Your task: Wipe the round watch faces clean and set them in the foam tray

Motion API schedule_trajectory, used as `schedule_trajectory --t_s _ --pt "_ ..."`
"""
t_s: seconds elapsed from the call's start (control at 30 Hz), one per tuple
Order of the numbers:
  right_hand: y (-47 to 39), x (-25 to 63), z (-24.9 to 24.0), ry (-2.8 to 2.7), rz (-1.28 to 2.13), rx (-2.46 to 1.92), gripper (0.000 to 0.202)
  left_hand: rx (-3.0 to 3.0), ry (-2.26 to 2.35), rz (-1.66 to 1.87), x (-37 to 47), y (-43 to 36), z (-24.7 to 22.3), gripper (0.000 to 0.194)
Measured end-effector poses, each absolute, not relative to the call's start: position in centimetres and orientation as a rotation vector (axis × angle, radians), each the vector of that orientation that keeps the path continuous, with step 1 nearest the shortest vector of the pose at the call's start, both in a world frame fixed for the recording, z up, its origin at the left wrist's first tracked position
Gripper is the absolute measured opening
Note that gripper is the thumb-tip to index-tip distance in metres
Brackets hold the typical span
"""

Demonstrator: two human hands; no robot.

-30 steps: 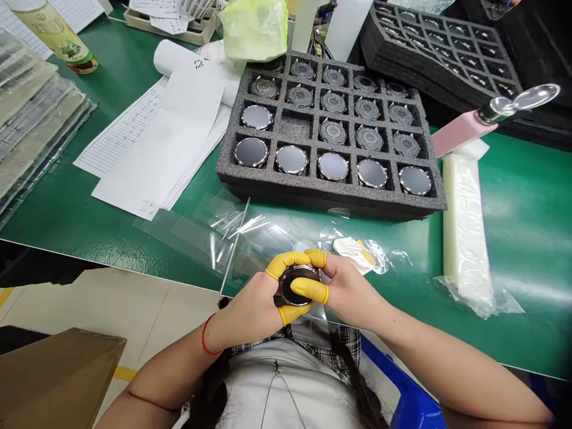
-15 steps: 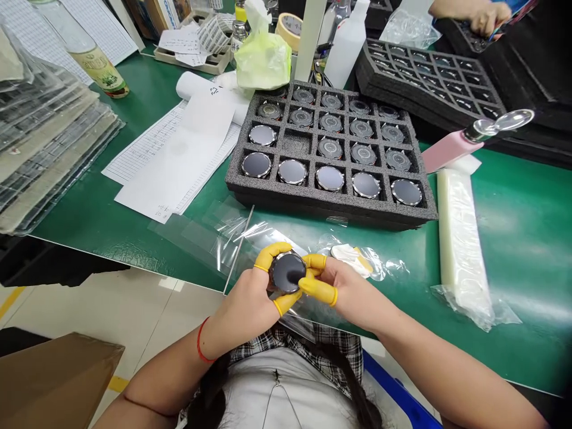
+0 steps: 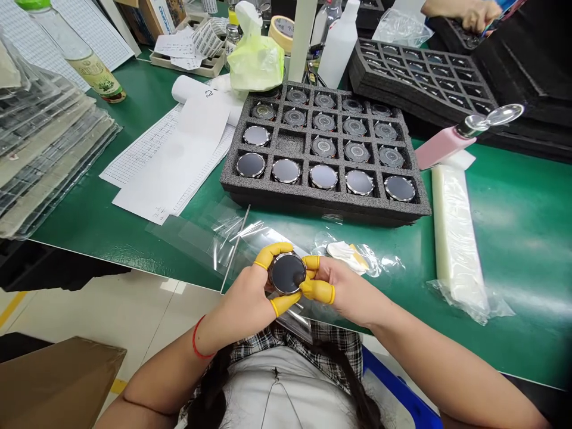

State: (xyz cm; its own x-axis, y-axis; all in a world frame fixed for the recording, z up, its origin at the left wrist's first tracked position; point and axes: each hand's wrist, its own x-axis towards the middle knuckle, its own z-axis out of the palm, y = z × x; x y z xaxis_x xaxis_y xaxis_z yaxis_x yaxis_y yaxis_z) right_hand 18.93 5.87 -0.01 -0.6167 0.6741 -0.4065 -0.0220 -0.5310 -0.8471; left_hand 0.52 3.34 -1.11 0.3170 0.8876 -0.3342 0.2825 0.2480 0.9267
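Note:
A round watch with a dark face and metal rim [image 3: 286,273] is held face up near the table's front edge. My left hand [image 3: 254,292] grips its left side between yellow-covered thumb and finger. My right hand [image 3: 333,286], also in yellow finger covers, pinches at the watch's right edge; whether it holds a thin film there I cannot make out. Beyond my hands stands a black foam tray [image 3: 313,196] with several watches in its compartments; one compartment [image 3: 290,143] in the second row from the front holds none.
Clear plastic sheets [image 3: 201,238] lie left of my hands, a white pad in plastic [image 3: 348,256] to the right. Farther right are a wrapped white block [image 3: 458,232] and a pink bottle [image 3: 447,146]. Another person's hand [image 3: 473,15] shows at the back right, beyond a second foam tray [image 3: 424,77].
My right thumb is bent a little more at the watch's edge. The view has shifted slightly, so the tray and table items appear a little farther left. Both hands keep hold.

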Motion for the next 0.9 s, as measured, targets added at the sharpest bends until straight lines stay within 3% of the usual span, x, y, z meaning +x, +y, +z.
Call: schedule_trajectory --t_s 0.3,0.53,0.73,0.9 --pt "5.80 18.63 -0.31 -1.115 2.164 -1.136 0.027 1.413 1.269 0.556 0.43 3.22 -1.01 0.057" --pt "6.06 18.89 -0.28 -1.176 2.174 -1.115 0.023 1.365 1.251 0.605 0.29 3.55 -1.29 0.064" --pt "5.85 18.58 -0.62 -1.138 2.145 -1.111 0.025 1.480 1.421 0.492 0.68 3.28 -1.01 0.046" --pt "5.67 18.43 -0.73 -1.124 2.144 -1.131 0.027 1.511 1.409 0.487 0.86 3.10 -1.06 0.060"
